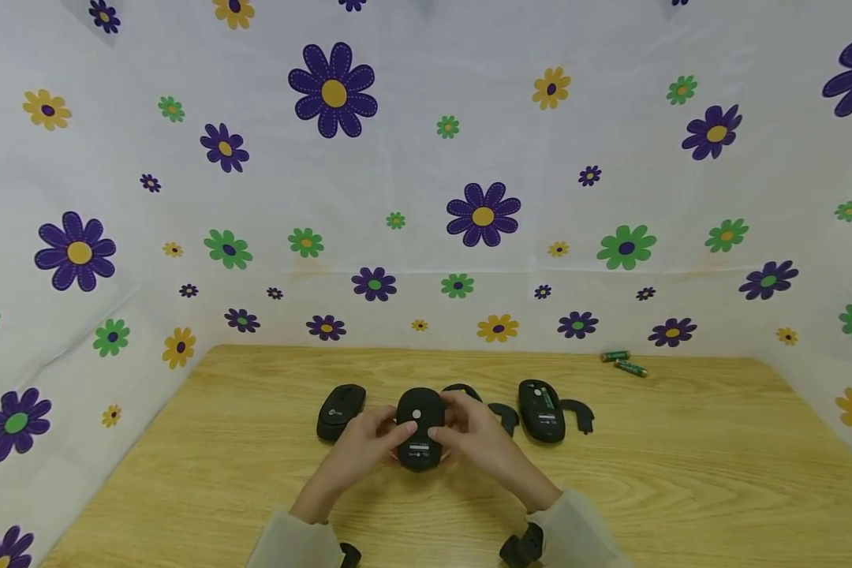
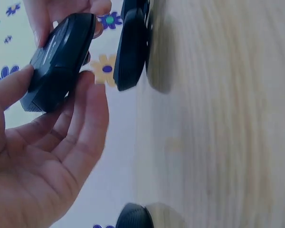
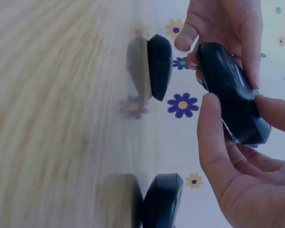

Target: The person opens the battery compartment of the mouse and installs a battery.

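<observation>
A black computer mouse (image 1: 420,401) is held up over the table between both hands, its underside with a white dot and a label facing the head camera. My left hand (image 1: 371,436) grips its left edge, thumb on the underside and fingers beneath. On the opposite edge, my right hand (image 1: 472,430) grips it the same way, the two thumbs almost level. Both wrist views show the held mouse (image 2: 61,59) tilted, with fingers curled around its sides. Just behind the right hand, another black mouse (image 1: 461,389) is partly hidden.
Left of the hands lies a black mouse (image 1: 341,412). To the right, an upturned mouse (image 1: 542,422) shows a green battery in its slot. Curved black covers (image 1: 506,418) (image 1: 581,413) lie beside the mice. Two green batteries (image 1: 615,356) (image 1: 631,368) lie near the table's back edge.
</observation>
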{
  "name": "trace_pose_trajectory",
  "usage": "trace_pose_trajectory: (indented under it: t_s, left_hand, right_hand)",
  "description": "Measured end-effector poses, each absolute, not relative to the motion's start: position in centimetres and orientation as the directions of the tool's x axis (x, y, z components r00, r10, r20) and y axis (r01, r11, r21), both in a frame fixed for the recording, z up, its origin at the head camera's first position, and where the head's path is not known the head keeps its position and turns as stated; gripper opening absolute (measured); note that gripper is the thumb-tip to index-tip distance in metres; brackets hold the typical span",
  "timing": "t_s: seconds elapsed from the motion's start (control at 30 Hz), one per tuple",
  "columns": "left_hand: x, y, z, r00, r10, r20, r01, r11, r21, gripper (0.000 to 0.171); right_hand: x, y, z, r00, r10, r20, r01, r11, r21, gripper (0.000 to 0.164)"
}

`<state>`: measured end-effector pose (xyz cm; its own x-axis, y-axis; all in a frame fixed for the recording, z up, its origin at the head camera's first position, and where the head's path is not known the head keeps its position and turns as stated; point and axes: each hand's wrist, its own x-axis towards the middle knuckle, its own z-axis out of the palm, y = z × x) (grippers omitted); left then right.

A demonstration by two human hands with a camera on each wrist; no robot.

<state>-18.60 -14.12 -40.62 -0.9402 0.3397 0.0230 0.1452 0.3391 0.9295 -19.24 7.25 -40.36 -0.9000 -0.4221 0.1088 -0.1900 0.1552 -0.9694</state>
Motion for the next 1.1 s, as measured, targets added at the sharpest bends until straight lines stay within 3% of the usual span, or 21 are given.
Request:
trace_pose_trajectory:
  t_s: [0.2,0.5,0.73,1.1]
  left_hand:
    - [-17.5,-13.6,-40.1,-0.905,0.422,-0.046,0.044,0.201,0.979,0.052]
    - [-16.2,-12.4,-39.8,-0.880,0.472,-0.048,0.016,0.131,0.991,0.051]
    - [-15.5,-11.3,-40.0,-0.867,0.495,-0.059,-0.007,0.107,0.994,0.046]
    - [-14.7,-10.8,-40.3,-0.886,0.453,-0.094,-0.033,0.141,0.989,0.050]
  right_hand:
    - [-18.3,8.3,-39.8,-0.878,-0.466,0.113,-0.187,0.115,-0.976,0.053]
    - [-17.2,10.0,-39.5,-0.866,-0.492,0.086,-0.164,0.118,-0.979,0.052]
    - [-16.2,11.2,-39.2,-0.855,-0.514,0.066,-0.136,0.100,-0.986,0.049]
    - [-15.7,11.0,-39.8,-0.874,-0.484,0.025,-0.136,0.194,-0.972,0.049]
